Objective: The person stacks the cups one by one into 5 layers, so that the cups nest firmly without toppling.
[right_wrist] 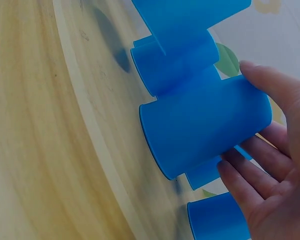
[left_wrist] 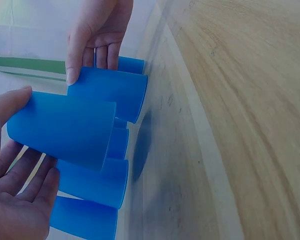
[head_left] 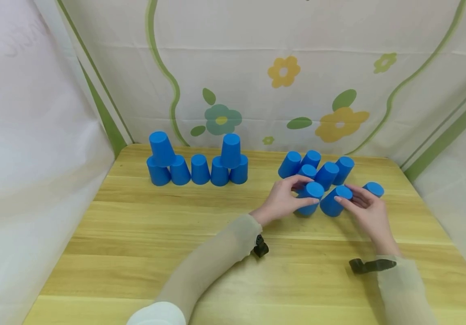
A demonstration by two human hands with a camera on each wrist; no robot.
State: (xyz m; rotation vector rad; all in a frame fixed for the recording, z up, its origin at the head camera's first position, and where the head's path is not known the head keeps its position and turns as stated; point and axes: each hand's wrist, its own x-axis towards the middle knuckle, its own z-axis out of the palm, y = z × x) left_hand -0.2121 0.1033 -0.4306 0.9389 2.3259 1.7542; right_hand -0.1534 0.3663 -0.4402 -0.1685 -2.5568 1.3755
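Note:
My left hand [head_left: 281,199] grips an upside-down blue cup [head_left: 313,190] between thumb and fingers. In the left wrist view this cup [left_wrist: 65,127] hangs above the table, apart from its shadow. To its right, my right hand [head_left: 373,217] holds a second upside-down blue cup [head_left: 333,203], slightly tilted. The right wrist view shows thumb and fingers around that cup [right_wrist: 205,127]; whether its rim touches the wood I cannot tell. Behind both hands several more blue cups [head_left: 327,174] stand inverted in a cluster. One cup [head_left: 374,189] is partly hidden by the right hand.
On the left of the wooden table [head_left: 135,234] stands a row of inverted blue cups [head_left: 200,169]. One cup [head_left: 161,149] rests on the left pair, another [head_left: 230,151] on the right pair. A flower-patterned white cloth [head_left: 233,67] hangs behind the table.

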